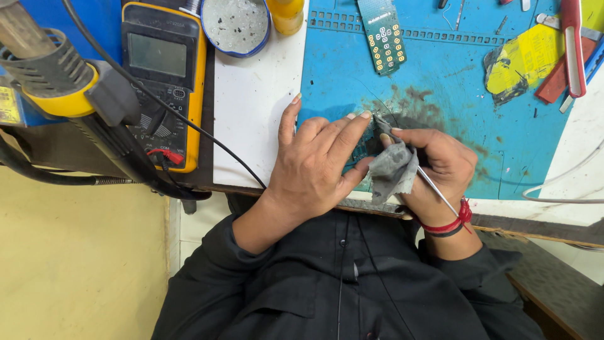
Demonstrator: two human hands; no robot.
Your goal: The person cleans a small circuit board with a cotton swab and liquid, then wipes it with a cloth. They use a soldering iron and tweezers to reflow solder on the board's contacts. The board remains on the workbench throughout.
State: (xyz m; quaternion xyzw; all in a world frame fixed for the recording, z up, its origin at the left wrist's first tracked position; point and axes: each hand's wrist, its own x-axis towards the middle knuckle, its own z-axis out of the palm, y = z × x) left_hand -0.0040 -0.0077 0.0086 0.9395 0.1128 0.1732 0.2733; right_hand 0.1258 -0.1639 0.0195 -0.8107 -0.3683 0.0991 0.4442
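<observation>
Head view, only one: both hands meet over a stained blue work mat (440, 69) at the near edge of the tabletop (251, 101). L hand (314, 160) spread flat, fingers pressing down on a small dark board (360, 151), mostly hidden under the palm; board type can't be told. R hand (440, 167) closed in a pinch on a thin metal tool (434, 186) plus a grey cloth scrap (393, 170) bunched against it; tool tip sits at the L fingertips, on the board's edge. Step in hand, judged: cleaning or scraping a spot on the board. Next move calls for a steady hold-down w/ L, light short strokes w/ R. Beyond the hands: green keypad board (384, 34), yellow scrap (525, 60). Beyond L hand, to its left: yellow multimeter (163, 75), round tin (236, 25). Hot-air handle (56, 75) near cam, blurred. Tool tip contact point not clear.
</observation>
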